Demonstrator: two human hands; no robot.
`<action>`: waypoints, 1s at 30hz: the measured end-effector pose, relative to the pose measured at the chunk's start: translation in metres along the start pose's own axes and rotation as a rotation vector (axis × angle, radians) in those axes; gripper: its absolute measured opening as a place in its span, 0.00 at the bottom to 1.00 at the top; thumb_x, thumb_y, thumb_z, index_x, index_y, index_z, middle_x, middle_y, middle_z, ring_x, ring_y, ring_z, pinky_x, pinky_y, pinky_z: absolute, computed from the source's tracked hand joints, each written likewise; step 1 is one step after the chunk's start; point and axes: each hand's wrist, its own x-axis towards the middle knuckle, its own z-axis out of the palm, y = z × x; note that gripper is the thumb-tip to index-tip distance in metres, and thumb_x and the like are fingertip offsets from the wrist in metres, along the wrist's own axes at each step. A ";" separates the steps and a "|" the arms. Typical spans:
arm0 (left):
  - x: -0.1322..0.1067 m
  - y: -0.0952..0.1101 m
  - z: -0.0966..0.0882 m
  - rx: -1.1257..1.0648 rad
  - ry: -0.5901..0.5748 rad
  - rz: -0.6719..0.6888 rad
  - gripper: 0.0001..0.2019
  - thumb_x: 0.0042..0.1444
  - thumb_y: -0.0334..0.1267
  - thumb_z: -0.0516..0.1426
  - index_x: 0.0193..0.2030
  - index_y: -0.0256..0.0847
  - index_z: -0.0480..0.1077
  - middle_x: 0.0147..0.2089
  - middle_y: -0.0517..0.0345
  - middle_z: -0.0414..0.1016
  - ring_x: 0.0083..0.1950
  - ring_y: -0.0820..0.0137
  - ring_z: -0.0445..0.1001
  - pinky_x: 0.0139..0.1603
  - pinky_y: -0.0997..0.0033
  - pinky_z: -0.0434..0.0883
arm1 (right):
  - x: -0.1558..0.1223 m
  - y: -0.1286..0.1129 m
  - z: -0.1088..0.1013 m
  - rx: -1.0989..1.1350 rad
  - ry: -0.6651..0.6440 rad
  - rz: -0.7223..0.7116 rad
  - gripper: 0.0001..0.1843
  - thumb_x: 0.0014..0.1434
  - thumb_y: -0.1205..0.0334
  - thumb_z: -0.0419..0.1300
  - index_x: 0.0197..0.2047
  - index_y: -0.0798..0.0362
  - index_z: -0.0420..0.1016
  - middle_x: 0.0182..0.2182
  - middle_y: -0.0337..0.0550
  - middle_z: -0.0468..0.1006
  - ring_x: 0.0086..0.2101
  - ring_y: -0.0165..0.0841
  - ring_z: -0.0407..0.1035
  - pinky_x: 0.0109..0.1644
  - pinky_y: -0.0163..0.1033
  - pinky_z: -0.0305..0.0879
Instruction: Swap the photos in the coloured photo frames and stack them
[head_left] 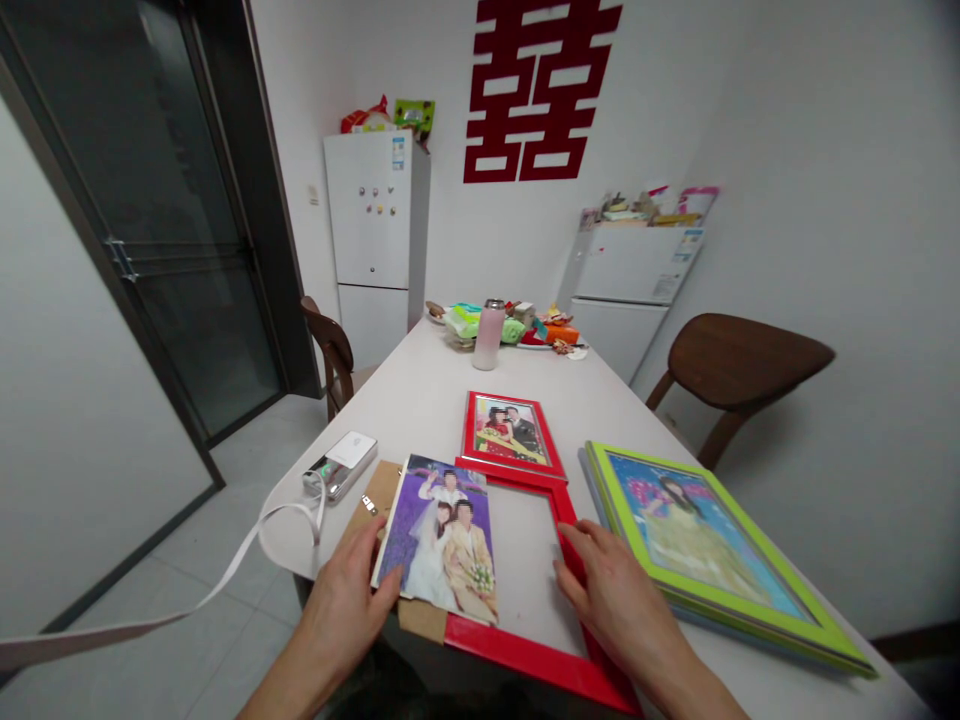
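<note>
Works at a pale table [420, 400] before a white wall [450, 230]. Pinches a glossy, purple-backed photo [442, 545] of three people in the left hand [346, 580], lower center; lays a curled right hand [611, 585] over a larger red frame [517, 655], grip unclear.

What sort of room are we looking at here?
Probably a dining area in a home: a long white table with wooden chairs, a white fridge against the wall, and a big red double-happiness character hung above.
</note>
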 end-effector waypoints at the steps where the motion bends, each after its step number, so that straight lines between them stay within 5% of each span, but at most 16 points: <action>1: 0.000 0.001 0.001 0.056 0.030 0.037 0.20 0.49 0.37 0.50 0.50 0.36 0.59 0.47 0.48 0.67 0.48 0.60 0.66 0.47 0.60 0.64 | 0.001 -0.004 0.001 0.075 0.024 -0.007 0.21 0.49 0.62 0.50 0.46 0.62 0.67 0.44 0.57 0.67 0.44 0.41 0.62 0.49 0.45 0.56; 4: -0.002 0.008 0.010 0.175 0.072 0.159 0.22 0.48 0.36 0.51 0.51 0.35 0.58 0.53 0.44 0.62 0.54 0.58 0.59 0.52 0.55 0.58 | 0.005 -0.022 0.009 0.449 -0.071 0.070 0.26 0.49 0.59 0.49 0.51 0.63 0.61 0.40 0.53 0.71 0.34 0.35 0.67 0.40 0.42 0.63; 9: -0.004 0.029 0.027 0.180 -0.099 0.304 0.27 0.45 0.33 0.52 0.54 0.36 0.55 0.58 0.44 0.55 0.58 0.58 0.54 0.55 0.54 0.56 | 0.019 -0.052 0.026 1.064 -0.322 0.325 0.37 0.47 0.61 0.50 0.58 0.65 0.42 0.17 0.33 0.67 0.16 0.27 0.61 0.17 0.31 0.58; 15: -0.001 0.037 0.038 0.213 -0.164 0.331 0.31 0.40 0.28 0.52 0.55 0.34 0.55 0.59 0.42 0.53 0.59 0.56 0.52 0.55 0.51 0.55 | 0.028 -0.073 0.018 1.422 -0.403 0.337 0.20 0.44 0.64 0.53 0.42 0.61 0.66 0.14 0.31 0.63 0.13 0.20 0.52 0.14 0.26 0.50; 22: 0.012 0.038 0.032 -0.060 0.143 0.509 0.26 0.48 0.22 0.43 0.56 0.35 0.54 0.56 0.47 0.59 0.58 0.65 0.55 0.56 0.60 0.58 | 0.023 -0.094 -0.020 1.551 -0.283 0.223 0.21 0.47 0.56 0.56 0.44 0.55 0.65 0.19 0.33 0.67 0.17 0.22 0.58 0.18 0.28 0.56; 26: 0.012 0.058 0.026 -0.477 0.255 0.273 0.18 0.55 0.30 0.46 0.53 0.38 0.59 0.53 0.51 0.65 0.54 0.65 0.62 0.54 0.62 0.60 | 0.015 -0.087 -0.015 1.554 -0.276 0.389 0.23 0.47 0.54 0.56 0.46 0.54 0.62 0.29 0.41 0.72 0.25 0.28 0.67 0.25 0.32 0.63; 30: 0.008 0.080 0.033 -0.920 0.172 -0.027 0.16 0.56 0.37 0.47 0.49 0.34 0.63 0.46 0.50 0.71 0.50 0.63 0.66 0.50 0.63 0.65 | 0.007 -0.073 0.002 1.692 -0.240 0.447 0.19 0.50 0.54 0.52 0.45 0.52 0.62 0.37 0.45 0.74 0.35 0.34 0.69 0.34 0.36 0.65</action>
